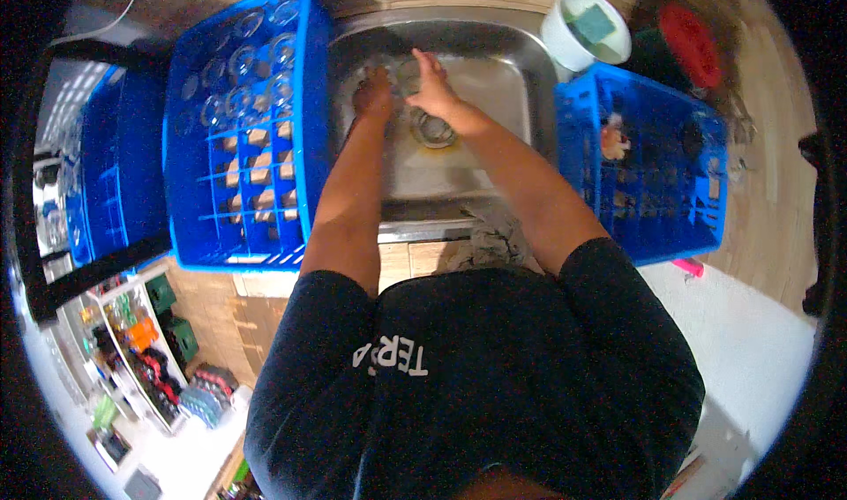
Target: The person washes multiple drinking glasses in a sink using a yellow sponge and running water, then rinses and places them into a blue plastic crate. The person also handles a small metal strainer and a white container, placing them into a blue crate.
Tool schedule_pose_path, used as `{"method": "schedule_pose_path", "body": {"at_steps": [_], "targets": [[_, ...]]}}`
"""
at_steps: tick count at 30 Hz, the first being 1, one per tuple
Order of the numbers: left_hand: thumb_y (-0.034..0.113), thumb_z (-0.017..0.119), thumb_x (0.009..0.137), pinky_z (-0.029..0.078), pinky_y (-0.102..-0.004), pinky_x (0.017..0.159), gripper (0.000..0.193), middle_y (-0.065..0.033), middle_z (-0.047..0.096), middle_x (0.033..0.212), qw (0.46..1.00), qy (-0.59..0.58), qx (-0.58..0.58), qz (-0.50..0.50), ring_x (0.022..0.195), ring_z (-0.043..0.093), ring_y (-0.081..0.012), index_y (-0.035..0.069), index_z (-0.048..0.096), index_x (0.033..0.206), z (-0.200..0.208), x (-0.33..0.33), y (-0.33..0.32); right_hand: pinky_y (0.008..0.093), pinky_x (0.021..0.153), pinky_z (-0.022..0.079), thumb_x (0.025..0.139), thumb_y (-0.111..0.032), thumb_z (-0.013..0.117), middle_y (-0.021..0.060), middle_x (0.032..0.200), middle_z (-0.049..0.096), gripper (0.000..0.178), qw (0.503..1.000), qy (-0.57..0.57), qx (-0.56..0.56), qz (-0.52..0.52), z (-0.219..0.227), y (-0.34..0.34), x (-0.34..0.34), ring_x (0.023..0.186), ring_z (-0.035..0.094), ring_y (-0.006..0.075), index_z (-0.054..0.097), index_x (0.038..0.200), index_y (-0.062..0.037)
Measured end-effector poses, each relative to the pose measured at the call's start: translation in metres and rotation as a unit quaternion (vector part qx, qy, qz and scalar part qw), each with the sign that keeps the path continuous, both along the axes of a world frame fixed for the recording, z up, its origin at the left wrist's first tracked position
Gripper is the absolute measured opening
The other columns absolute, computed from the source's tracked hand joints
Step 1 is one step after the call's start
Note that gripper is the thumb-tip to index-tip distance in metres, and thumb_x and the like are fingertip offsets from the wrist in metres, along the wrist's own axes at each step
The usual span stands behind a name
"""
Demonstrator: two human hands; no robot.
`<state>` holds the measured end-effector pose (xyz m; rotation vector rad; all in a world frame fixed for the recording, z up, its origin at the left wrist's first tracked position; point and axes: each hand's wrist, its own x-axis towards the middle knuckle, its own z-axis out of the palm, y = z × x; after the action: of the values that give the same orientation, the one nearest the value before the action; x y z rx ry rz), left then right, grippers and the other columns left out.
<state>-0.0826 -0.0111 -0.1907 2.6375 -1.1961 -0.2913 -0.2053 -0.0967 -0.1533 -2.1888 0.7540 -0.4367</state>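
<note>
Both of my hands reach into the far left part of a stainless steel sink (494, 169). My left hand (375, 94) is low near the sink's left wall, its fingers partly curled and smeared. Just to its right is my right hand (430, 83), with fingers stretched forward and thumb apart. A faint, clear, glass-like shape (404, 75) shows between the hands; I cannot make out whether either hand grips it. The round drain (434, 127) lies just nearer than my right hand.
A blue divided crate (311, 147) on the left holds several clear glasses (243, 63) in its far cells. Another blue crate (640, 81) stands right of the sink, beside a white bucket (558, 37) with a green sponge (595, 25). A crumpled cloth (490, 240) lies on the sink's near edge.
</note>
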Motion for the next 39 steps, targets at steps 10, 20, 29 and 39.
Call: {"method": "schedule_pose_path", "body": {"at_steps": [10,20,29,39], "targets": [[0.014,0.053,0.082,0.041,-0.046,0.085,0.042,-0.0111,0.043,0.126,0.998,0.054,0.005,0.04,0.098,0.057,-0.0304,0.014,0.041,0.123,0.017,-0.022,0.015,0.0446,0.101,0.033,0.068,-0.015,0.07,0.015,0.136,0.035,0.061,0.966,0.076,-0.245,0.034,0.207,0.012,-0.141,0.123,0.036,0.036,0.048,0.125,-0.01],[0.013,0.051,0.084,0.022,-0.0539,0.104,0.044,-0.0132,0.034,0.138,0.99,-0.112,-0.074,-0.031,0.122,0.041,-0.0292,0.014,0.042,0.127,0.081,-0.085,0.026,0.0609,0.105,0.005,0.062,-0.034,0.074,0.0087,0.124,0.048,0.058,0.869,0.347,-0.303,-0.182,0.195,-0.029,-0.305,0.129,0.029,0.0295,0.057,0.111,-0.0084],[0.024,0.057,0.086,0.041,-0.0401,0.091,0.041,-0.0117,0.039,0.132,0.83,0.423,-0.309,-0.192,0.113,0.047,-0.027,0.012,0.046,0.124,0.2,-0.205,0.001,0.049,0.091,0.033,0.049,-0.038,0.082,0.0088,0.106,0.055,0.063,0.866,0.016,-0.386,-0.317,0.251,0.006,-0.338,0.105,0.048,0.0295,0.057,0.1,-0.0117],[0.025,0.061,0.086,0.051,-0.0423,0.085,0.054,-0.0141,0.042,0.122,0.388,0.885,-0.151,-0.21,0.107,0.052,-0.0301,0.014,0.028,0.126,0.281,-0.379,0.0,0.0356,0.099,0.034,0.074,-0.021,0.07,0.0108,0.129,0.045,0.056,0.876,-0.295,0.024,-0.382,0.294,0.107,-0.453,0.12,0.042,0.0238,0.046,0.124,-0.0086]]}}
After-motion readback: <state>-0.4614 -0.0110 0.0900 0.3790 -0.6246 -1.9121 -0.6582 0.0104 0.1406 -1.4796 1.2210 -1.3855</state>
